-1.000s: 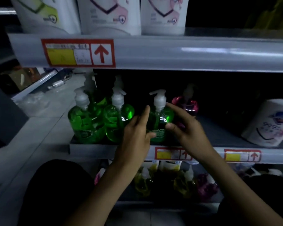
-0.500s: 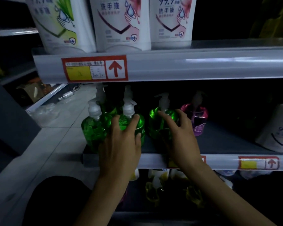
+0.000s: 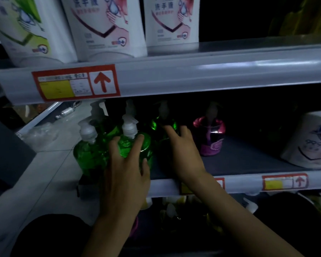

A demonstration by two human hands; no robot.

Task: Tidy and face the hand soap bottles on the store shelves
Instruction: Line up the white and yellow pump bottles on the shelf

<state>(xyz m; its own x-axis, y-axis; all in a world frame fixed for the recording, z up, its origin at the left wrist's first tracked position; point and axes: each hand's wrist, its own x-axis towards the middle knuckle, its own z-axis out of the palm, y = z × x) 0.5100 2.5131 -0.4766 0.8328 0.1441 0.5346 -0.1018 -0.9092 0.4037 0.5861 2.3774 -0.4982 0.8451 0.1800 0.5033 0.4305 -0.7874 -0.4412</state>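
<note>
Left hand (image 3: pixel 126 175) grasps a green bottle (image 3: pixel 127 147); right hand (image 3: pixel 183 151) clutches a dark bottle (image 3: pixel 154 125), largely shadowed.

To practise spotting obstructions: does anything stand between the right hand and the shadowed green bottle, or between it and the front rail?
Nothing visible: the right hand holds the shadowed green bottle, and no bottle stands between it and the front rail.

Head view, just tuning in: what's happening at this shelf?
A person is tidying pump soap bottles on the middle shelf. The left hand grips the front green bottle; the right hand holds a darker green bottle set further back. A pink pump bottle stands apart to the right, untouched.
</note>
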